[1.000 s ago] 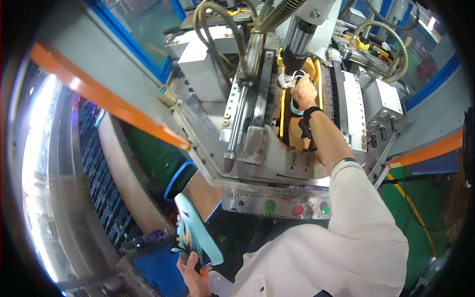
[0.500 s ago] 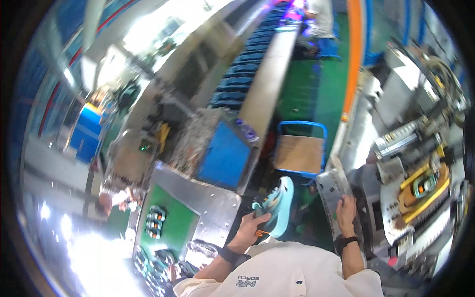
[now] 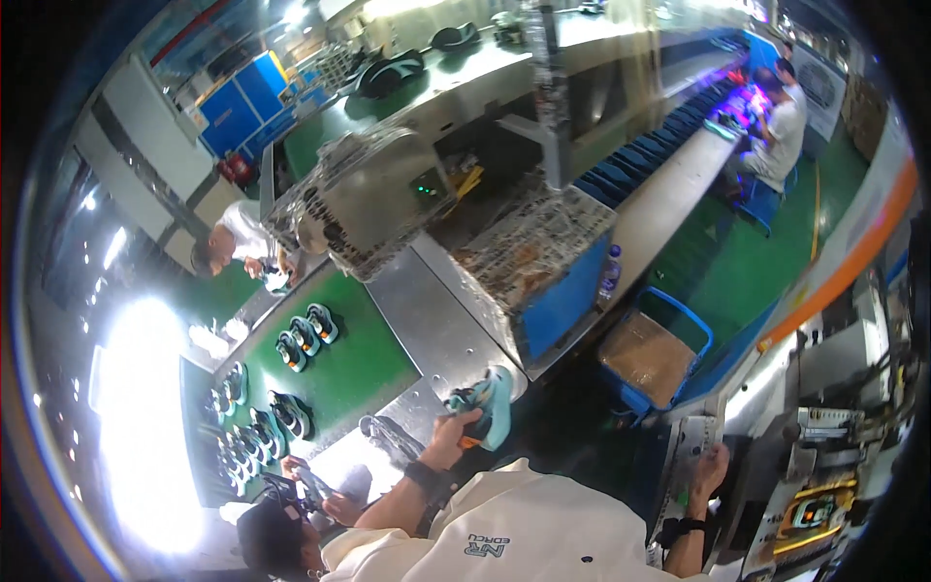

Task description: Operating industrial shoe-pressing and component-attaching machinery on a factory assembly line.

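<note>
A teal sneaker (image 3: 497, 412) with a darker upper and orange bits is in my left hand (image 3: 448, 441), whose fingers are closed around it. It hangs in the air by the corner of the metal table. On the right, my right hand (image 3: 713, 468) rests at a perforated metal panel (image 3: 690, 436) beside a machine. Its fingers look loosely spread and I see nothing in them. Inside that machine, another shoe (image 3: 807, 514) sits between yellow bars.
Several sneakers (image 3: 308, 335) stand on a green conveyor belt (image 3: 364, 354) at left. Close on my left, a co-worker (image 3: 276, 538) handles something; another person (image 3: 242, 238) works across the belt. A blue-framed stool (image 3: 648, 359) stands ahead, beside a blue-sided machine housing (image 3: 561, 315).
My view has swung left, showing more of the belt and both nearby people. The sneaker in my left hand has moved closer to the metal table. My right hand stays at the panel.
</note>
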A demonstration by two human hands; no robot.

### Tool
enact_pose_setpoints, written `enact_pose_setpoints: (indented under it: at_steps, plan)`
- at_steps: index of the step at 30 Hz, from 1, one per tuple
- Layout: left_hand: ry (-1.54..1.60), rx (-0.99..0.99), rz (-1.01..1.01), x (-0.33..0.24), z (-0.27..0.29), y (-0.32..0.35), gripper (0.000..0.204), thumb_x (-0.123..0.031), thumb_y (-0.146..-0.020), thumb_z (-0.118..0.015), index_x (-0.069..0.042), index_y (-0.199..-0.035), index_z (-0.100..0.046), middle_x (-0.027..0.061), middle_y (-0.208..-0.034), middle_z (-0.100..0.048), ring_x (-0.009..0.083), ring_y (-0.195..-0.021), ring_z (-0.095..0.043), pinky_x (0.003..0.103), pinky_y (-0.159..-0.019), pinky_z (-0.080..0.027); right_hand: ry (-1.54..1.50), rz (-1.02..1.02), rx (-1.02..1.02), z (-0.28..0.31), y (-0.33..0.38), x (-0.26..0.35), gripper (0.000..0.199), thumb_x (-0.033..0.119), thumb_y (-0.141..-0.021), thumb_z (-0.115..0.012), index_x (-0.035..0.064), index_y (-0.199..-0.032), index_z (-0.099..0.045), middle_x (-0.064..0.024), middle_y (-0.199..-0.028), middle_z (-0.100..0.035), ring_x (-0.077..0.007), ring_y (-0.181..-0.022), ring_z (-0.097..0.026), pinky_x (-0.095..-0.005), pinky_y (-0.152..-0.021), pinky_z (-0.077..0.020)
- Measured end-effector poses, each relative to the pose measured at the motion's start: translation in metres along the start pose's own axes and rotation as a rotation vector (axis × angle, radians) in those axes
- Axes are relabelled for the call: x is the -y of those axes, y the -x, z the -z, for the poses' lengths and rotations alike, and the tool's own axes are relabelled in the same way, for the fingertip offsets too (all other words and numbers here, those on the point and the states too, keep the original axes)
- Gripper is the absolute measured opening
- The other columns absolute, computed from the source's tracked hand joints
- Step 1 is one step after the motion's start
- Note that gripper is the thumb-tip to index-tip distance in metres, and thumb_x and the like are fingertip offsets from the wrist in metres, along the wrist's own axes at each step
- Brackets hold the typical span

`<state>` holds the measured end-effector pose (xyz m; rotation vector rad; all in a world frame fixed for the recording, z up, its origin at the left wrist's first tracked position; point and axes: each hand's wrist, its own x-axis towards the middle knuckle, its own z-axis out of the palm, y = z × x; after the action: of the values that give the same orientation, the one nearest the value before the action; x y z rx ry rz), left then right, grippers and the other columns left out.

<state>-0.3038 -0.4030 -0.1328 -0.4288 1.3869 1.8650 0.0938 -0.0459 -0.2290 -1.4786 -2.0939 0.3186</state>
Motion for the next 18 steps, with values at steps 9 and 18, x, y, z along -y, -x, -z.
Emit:
enact_pose_setpoints:
  at_steps: [9,18]
  plan:
    - [0.018,-0.351,-0.204,-0.107,0.193,-0.175,0.030,-0.003,-0.078,-0.073,0.006,-0.104,-0.063,0.0152,-0.097,-0.067,0.0261,-0.080,-0.069,0.039,-0.069,-0.059,-0.295,0.878,-0.121,0.095,-0.218,0.440,0.030,0.010,-0.091,-0.063,0.0035,-0.121,-0.061,-0.0110,-0.114,-0.065,-0.0235,-0.091,-0.061,-0.0340,-0.079,-0.0491]
    - [0.109,-0.672,-0.440,-0.238,0.312,-0.309,0.026,-0.007,-0.071,-0.072,0.007,-0.092,-0.066,0.0109,-0.086,-0.068,0.0208,-0.071,-0.064,0.034,-0.069,-0.053,-0.061,1.683,-0.013,0.023,-0.250,0.843,0.049,0.022,-0.090,-0.065,0.0045,-0.134,-0.053,-0.0140,-0.139,-0.052,-0.0320,-0.130,-0.048,-0.0398,-0.109,-0.0373]
